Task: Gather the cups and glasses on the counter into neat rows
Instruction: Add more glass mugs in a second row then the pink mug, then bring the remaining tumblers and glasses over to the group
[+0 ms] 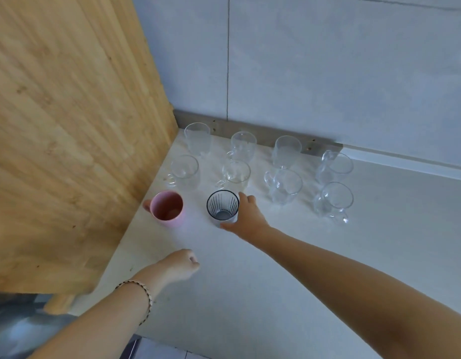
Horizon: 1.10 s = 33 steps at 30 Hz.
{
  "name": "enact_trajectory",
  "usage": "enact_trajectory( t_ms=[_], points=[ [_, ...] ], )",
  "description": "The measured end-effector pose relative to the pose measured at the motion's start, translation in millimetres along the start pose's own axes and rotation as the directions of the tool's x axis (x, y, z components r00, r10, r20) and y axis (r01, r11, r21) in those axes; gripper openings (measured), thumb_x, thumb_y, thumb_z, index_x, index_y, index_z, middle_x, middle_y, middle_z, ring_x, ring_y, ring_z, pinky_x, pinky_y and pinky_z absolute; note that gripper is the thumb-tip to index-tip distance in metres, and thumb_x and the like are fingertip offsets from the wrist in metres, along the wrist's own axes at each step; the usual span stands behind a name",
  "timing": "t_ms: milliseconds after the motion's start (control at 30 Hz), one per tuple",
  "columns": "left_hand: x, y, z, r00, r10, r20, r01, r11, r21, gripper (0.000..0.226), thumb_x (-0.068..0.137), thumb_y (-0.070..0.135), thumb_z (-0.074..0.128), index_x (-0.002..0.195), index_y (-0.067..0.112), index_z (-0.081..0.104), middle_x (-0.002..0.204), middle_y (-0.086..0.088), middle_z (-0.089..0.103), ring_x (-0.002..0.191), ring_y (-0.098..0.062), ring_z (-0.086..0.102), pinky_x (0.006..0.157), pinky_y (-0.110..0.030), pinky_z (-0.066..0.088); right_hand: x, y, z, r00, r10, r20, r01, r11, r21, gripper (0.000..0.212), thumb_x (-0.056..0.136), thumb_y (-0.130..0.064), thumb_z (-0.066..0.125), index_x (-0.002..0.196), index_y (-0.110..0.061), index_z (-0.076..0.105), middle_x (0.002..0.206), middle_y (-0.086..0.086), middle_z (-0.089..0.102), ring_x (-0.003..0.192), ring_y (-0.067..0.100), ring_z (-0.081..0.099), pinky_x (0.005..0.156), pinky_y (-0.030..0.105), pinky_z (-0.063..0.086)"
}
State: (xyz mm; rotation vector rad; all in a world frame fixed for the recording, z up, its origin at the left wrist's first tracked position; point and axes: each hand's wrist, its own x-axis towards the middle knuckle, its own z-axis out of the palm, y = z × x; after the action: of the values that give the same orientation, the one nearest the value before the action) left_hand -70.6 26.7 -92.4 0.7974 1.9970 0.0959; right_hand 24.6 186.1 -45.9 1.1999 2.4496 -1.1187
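Several clear glasses and glass mugs stand in rows on the white counter (250,281): a back row along the wall starting with a tall glass (197,138), and a second row starting with a handled mug (185,171). At the right stands one more clear mug (334,202). In front, a pink mug (167,208) stands at the left. Beside it is a dark-rimmed striped glass (222,207), upright on the counter, with my right hand (246,218) wrapped around its right side. My left hand (181,264) is a loose fist above the counter, holding nothing.
A large wooden panel (63,141) rises along the counter's left side, close to the pink mug. A grey tiled wall (315,68) with a low backsplash strip closes the back. The counter's front edge runs near the bottom of the view.
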Motion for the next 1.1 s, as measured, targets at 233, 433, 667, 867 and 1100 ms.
enact_trajectory(
  t_ms=[233,433,667,867,1100],
  points=[
    [19.6,64.5,10.3,0.99,0.122,0.076,-0.132,0.979,0.157,0.032,0.084,0.016,0.041,0.058,0.029,0.028,0.074,0.002,0.035,0.059,-0.014,0.029,0.051,-0.023,0.016,-42.0,94.5,-32.8,0.952,0.244,0.183,-0.245,0.969,-0.014,0.049,0.087,-0.026,0.062,0.132,-0.011,0.049,0.137,0.006,0.05,0.126,0.021,0.048,0.099,0.027,0.04],
    [28.1,176.8,49.4,0.938,0.284,0.199,-0.335,0.89,0.309,0.035,0.086,0.015,0.04,0.056,0.029,0.027,0.062,0.007,0.026,0.054,-0.01,0.026,0.05,-0.022,0.017,-111.3,202.1,-81.8,0.909,0.408,0.091,-0.407,0.913,-0.032,0.043,0.09,-0.028,0.055,0.13,-0.014,0.051,0.138,0.004,0.049,0.127,0.02,0.047,0.103,0.03,0.04],
    [13.4,329.8,151.6,0.855,0.42,0.305,-0.517,0.742,0.428,0.031,0.085,0.015,0.041,0.057,0.027,0.032,0.079,0.0,0.04,0.068,-0.014,0.035,0.051,-0.021,0.021,-231.2,349.3,-139.3,0.829,0.558,-0.034,-0.555,0.829,0.07,0.046,0.094,-0.029,0.049,0.137,-0.016,0.044,0.143,0.003,0.044,0.133,0.021,0.041,0.107,0.032,0.036],
    [-10.8,449.6,277.0,0.815,0.437,0.381,-0.574,0.697,0.43,0.035,0.088,0.012,0.04,0.057,0.024,0.032,0.063,0.001,0.036,0.068,-0.016,0.036,0.05,-0.023,0.024,-341.4,492.8,-172.9,0.744,0.663,-0.087,-0.642,0.744,0.185,0.042,0.094,-0.03,0.049,0.134,-0.016,0.047,0.139,0.005,0.048,0.126,0.024,0.048,0.102,0.032,0.041],
    [-55.8,570.2,407.0,0.777,0.401,0.486,-0.607,0.683,0.407,0.03,0.084,0.013,0.041,0.056,0.022,0.035,0.064,0.0,0.04,0.065,-0.019,0.043,0.049,-0.022,0.03,-454.8,625.8,-209.2,0.641,0.749,-0.166,-0.685,0.656,0.316,0.037,0.094,-0.027,0.049,0.129,-0.015,0.051,0.131,0.008,0.052,0.114,0.026,0.057,0.086,0.029,0.045]
  ],
)
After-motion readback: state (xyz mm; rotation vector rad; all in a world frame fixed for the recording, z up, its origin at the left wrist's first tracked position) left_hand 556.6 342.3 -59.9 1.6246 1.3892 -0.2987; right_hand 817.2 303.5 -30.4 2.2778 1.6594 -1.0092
